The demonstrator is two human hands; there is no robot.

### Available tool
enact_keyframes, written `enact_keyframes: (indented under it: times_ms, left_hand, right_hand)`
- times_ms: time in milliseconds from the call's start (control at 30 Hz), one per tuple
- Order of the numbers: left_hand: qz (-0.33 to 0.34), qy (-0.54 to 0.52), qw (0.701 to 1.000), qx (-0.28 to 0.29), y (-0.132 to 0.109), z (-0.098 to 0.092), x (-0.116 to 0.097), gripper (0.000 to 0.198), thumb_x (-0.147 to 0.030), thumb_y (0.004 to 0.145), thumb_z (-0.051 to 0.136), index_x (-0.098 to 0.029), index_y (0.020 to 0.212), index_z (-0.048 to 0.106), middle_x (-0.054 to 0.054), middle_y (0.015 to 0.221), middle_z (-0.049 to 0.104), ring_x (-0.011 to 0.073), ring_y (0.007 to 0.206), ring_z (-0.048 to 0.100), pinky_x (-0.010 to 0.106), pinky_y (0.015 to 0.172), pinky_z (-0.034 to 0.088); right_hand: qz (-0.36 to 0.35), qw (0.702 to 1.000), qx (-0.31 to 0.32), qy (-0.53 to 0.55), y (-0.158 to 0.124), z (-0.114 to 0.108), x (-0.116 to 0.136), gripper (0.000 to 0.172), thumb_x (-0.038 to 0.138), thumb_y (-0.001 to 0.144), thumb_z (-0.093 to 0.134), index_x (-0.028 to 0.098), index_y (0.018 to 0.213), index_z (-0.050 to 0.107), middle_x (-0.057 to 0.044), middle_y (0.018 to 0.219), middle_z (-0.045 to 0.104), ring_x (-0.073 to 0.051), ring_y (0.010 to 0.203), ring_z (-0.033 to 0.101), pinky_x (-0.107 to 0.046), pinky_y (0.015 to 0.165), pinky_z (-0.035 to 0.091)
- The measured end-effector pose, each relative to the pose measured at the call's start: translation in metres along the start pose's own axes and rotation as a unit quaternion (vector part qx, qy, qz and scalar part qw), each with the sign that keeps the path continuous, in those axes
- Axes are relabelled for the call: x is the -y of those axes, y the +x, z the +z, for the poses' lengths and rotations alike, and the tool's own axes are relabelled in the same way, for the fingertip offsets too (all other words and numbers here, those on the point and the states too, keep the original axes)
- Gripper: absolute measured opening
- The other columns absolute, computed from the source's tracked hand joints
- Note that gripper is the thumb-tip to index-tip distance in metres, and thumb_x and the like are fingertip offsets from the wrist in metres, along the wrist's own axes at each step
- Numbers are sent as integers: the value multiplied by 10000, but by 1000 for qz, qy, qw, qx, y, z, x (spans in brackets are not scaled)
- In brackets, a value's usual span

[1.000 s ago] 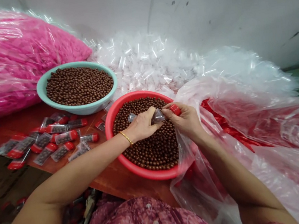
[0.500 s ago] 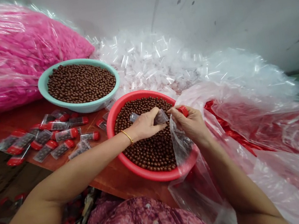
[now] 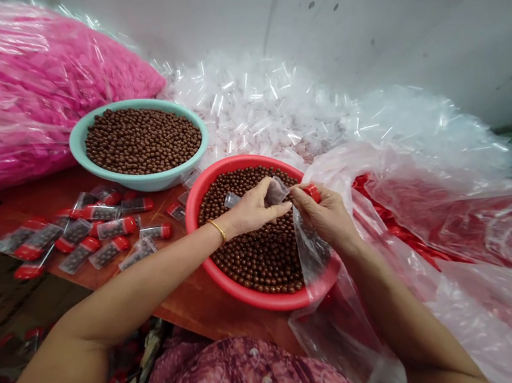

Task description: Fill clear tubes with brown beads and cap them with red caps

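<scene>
Above the red basin [image 3: 228,286] of small brown balls [image 3: 266,258], my left hand [image 3: 255,210] is closed around a clear plastic tube [image 3: 277,189], its end turned toward my right hand. Another clear piece [image 3: 232,200] shows behind the left fingers; whether the hand grips it too, I cannot tell. At the basin's right side my right hand [image 3: 328,211] is closed, with a red cap [image 3: 312,193] between its fingers. Thumb and fingertip are pinched close to the tube's end. A clear plastic bag edge [image 3: 311,247] hangs over the basin's rim below that hand.
A turquoise basin [image 3: 144,182] of brown balls stands behind, left. Several filled, red-capped tubes [image 3: 116,228] lie on the reddish table [image 3: 185,293]. A pink-filled bag [image 3: 40,89], a heap of clear tubes [image 3: 251,101] and a bag with red contents [image 3: 402,226] surround the basins.
The tube in my left hand has tilted slightly, and the left fingers have shifted around it. My right hand keeps its pinch beside it. The whole view has shifted a little.
</scene>
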State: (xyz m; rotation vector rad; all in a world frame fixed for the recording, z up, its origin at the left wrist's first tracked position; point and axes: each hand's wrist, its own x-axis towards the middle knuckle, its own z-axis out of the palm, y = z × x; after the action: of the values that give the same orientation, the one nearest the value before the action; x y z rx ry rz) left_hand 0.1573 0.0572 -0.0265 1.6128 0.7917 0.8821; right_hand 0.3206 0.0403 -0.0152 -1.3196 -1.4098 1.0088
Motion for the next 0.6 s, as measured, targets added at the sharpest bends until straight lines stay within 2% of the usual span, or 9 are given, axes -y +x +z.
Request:
enact_keyframes:
  times_ms: [100,167,267,400,467,600]
  left_hand:
    - [-43,-112,990,68,0,0,-2,215,-297,830,560,-193,852,373,-61,700,464,67,572,497,217,566,451]
    - [-47,-116,989,78,1,1,-2,218,-283,819,582,-186,839,387,-66,681,465,56,556,489,194,542,438]
    - [-51,-65,996,30,1,1,0,232,-250,767,641,-174,807,426,-69,683,457,46,523,466,183,495,419]
    - [-108,43,993,-37,0,-1,2,297,-342,715,692,-170,839,483,-51,724,523,66,473,495,209,439,413]
    - [-92,109,989,-49,-1,-2,2,302,-380,708,695,-169,824,511,-44,715,544,88,523,531,216,482,434]
    - [-22,198,979,-30,-2,-1,1,218,-348,748,658,-171,806,546,-26,719,587,139,718,582,249,662,479]
  right_hand:
    - [34,998,0,60,1,1,2,405,562,682,689,173,707,578,101,446,374,-26,342,273,-182,324,187]
    - [43,995,-6,90,2,3,5,437,582,641,714,178,678,551,106,433,363,-23,329,259,-181,315,170]
    - [44,994,-7,97,4,3,6,464,580,612,738,185,611,495,105,419,360,-20,323,262,-181,313,165]
    - [45,997,-3,70,3,2,1,438,545,652,731,184,613,485,103,417,370,-23,327,282,-184,325,166]
    - [40,997,-8,62,3,1,-1,418,539,669,721,181,642,507,105,411,368,-26,330,282,-184,332,171]
    - [27,997,-21,62,6,-1,-1,421,543,667,723,177,647,514,102,410,376,-25,335,279,-186,335,169]
